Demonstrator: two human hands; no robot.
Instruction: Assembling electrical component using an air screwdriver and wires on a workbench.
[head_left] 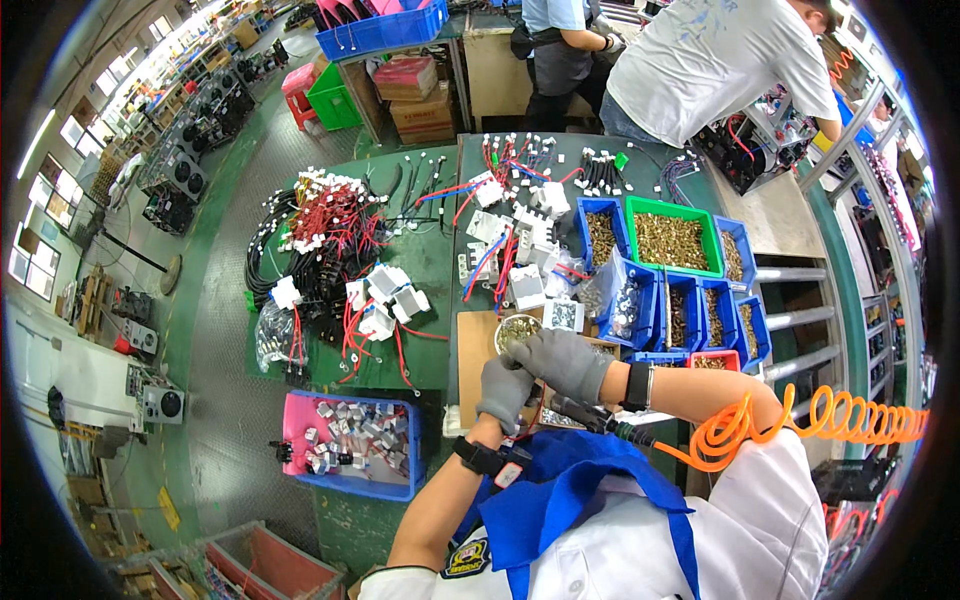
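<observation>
I see a green table. At its right side sits a green bin of gold bits. My right hand and left hand meet, fingers curled; I can't tell what they hold. A small bowl is just past them.

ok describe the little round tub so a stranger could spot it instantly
On the green table, find the brown cardboard by the gloved left hand. The tub stands near its far edge, beside the gloved right hand. Its round shape and pale rim set it apart from the boxy blue bins to the right.
</observation>
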